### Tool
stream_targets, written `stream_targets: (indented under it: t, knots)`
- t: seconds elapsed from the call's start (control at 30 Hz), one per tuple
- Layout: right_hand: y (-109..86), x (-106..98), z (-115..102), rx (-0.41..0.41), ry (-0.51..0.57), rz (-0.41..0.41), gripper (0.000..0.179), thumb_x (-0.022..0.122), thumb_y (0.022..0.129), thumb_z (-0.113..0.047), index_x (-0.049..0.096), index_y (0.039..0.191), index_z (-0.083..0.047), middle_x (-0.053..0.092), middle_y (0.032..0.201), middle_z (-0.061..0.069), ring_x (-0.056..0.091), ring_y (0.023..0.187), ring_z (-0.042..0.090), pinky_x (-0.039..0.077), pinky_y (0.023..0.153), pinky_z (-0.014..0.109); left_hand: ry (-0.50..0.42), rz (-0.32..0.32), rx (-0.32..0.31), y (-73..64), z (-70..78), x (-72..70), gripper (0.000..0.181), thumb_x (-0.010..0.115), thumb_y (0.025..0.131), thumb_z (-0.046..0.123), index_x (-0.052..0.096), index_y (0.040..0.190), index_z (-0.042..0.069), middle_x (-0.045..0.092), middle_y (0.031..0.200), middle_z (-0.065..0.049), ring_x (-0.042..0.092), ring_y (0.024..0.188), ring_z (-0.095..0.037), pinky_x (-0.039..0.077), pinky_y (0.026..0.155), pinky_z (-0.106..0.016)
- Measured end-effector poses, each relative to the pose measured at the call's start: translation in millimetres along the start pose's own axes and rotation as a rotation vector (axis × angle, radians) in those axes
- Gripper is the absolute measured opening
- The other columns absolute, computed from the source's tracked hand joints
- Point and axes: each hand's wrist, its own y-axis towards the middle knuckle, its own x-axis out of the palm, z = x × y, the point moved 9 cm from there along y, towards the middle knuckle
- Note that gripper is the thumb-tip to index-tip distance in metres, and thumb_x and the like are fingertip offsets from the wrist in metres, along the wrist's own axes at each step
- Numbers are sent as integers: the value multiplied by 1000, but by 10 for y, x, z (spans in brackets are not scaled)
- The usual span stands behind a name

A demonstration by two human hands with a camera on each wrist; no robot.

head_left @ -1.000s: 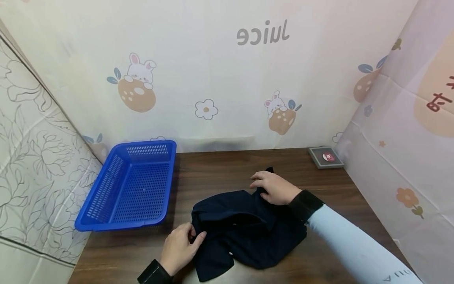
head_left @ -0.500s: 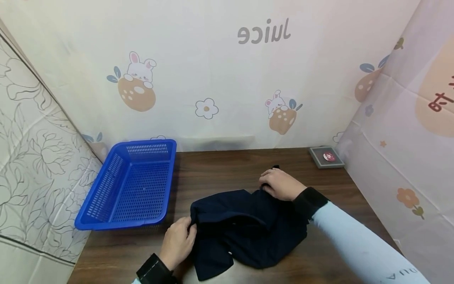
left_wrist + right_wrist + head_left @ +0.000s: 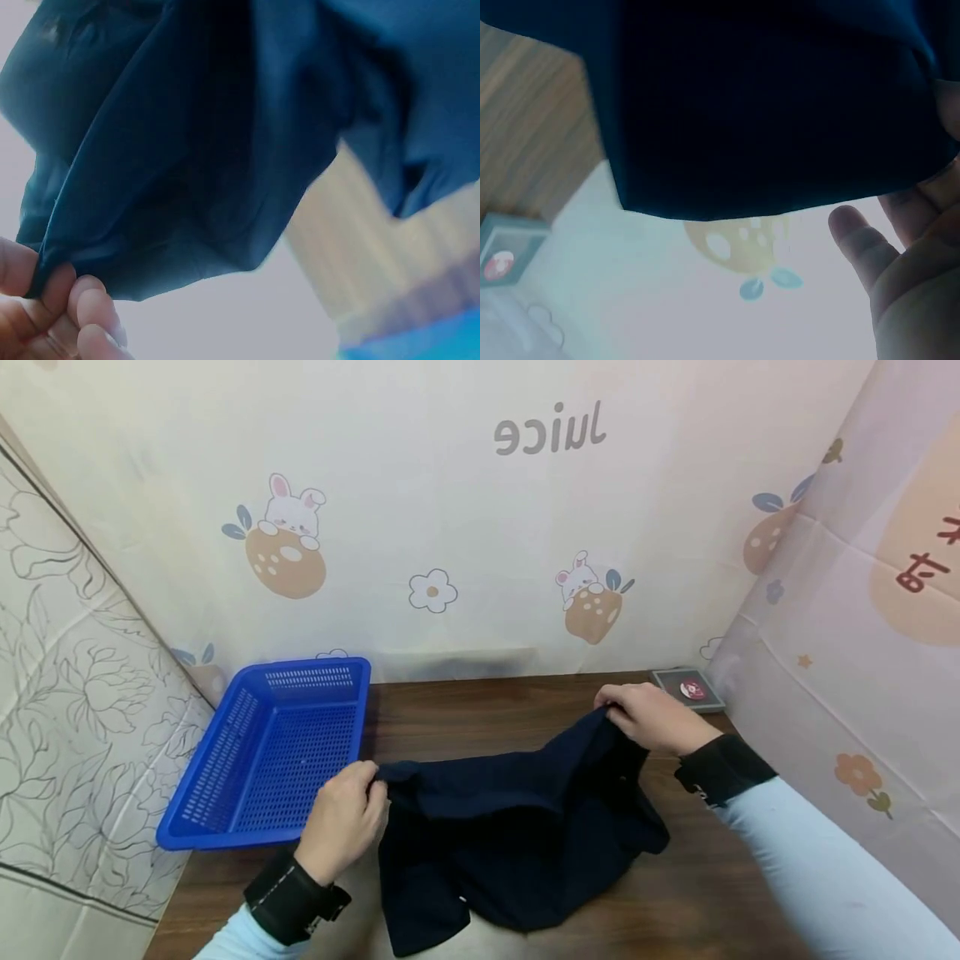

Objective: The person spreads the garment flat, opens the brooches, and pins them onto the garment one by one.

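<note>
A dark navy garment [image 3: 487, 827] with small pale buttons is stretched between my two hands, its upper edge raised and its lower part hanging in folds down to the tabletop. My left hand [image 3: 343, 817] pinches its left corner, close to the blue basket. In the left wrist view, the thumb and fingers [image 3: 94, 307] of that hand nip a fold of the cloth [image 3: 187, 172]. At the upper right, my right hand [image 3: 651, 717] grips the opposite corner, higher than the left one. The right wrist view has the dark cloth [image 3: 765, 135] spread beside that hand's fingers [image 3: 859, 244].
A blue perforated plastic basket [image 3: 358, 727] stands at the left of the wooden table [image 3: 442, 718]. At the back right corner sits a small grey box [image 3: 690, 689] with a round red-and-white mark. Printed cloth walls [image 3: 435, 485] enclose the table behind and on both sides.
Both hands have lifted and drawn apart, the left toward the basket, the right up and toward the grey box. The garment's upper edge has risen and pulled wider between them.
</note>
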Motion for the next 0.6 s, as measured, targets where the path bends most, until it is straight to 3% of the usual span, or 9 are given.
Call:
stream_targets:
  t: [0.2,0.37,0.5,0.6]
  knots:
    - [-181,-314,132,23,-20,84,19,56,92,1,66,104,-10,68,96,3,57,73,14,47,69,37,19,30,9,196,-74,-317,25,51,90,0,48,70,14,40,65,2,35,54,-11,31,51,-26]
    - [-329,-458,232,16,-5,132,20,59,93,0,65,107,-12,68,99,1,59,79,13,48,69,37,25,57,-19,288,-184,-513,24,50,93,1,52,72,13,42,66,0,37,55,-13,31,50,-27]
    - [-390,-496,288,19,11,137,19,59,93,-2,65,107,-13,69,100,1,59,79,12,49,69,35,19,68,-30,385,-243,-569,21,51,94,3,55,75,11,46,69,-1,41,59,-14,33,51,-28]
    - [-408,-492,319,46,15,119,17,56,95,-2,65,105,-12,68,96,1,55,74,12,47,69,33,-35,29,-63,470,-290,-521,18,49,96,6,57,80,11,48,69,-2,41,56,-15,33,48,-28]
